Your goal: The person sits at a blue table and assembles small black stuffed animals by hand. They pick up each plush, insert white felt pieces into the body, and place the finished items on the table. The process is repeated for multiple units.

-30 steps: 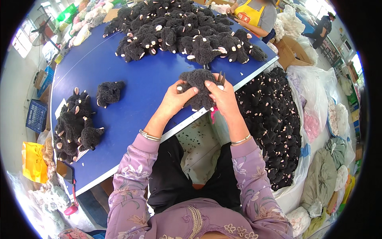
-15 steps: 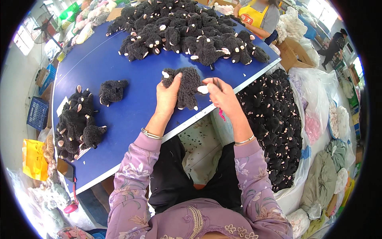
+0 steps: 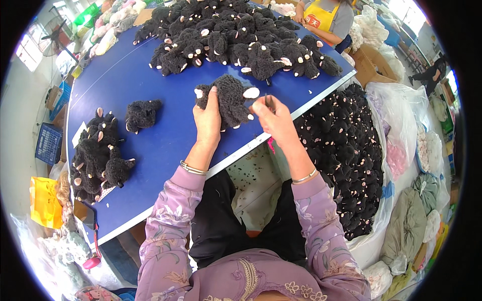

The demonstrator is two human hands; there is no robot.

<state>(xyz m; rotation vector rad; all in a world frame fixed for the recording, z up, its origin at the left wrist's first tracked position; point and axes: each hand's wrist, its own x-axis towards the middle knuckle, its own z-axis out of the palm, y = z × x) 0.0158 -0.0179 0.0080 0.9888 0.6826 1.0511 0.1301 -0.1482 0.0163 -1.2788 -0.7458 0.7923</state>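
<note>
A black plush toy (image 3: 230, 102) with pale ears and paws is gripped by the closed fingers of the left hand (image 3: 209, 116) and held upright just above the blue table (image 3: 150, 80), near its front edge. A thin dark tool, too small to identify, is pinched between the closed fingertips of the right hand (image 3: 273, 118), just beside the toy's right side. A single black plush (image 3: 142, 114) is seen lying on the table to the left, with a small pile (image 3: 98, 155) beyond it. A large heap (image 3: 236, 37) is spread across the far side, and a clear bag of finished toys (image 3: 346, 155) is stood at the right.
</note>
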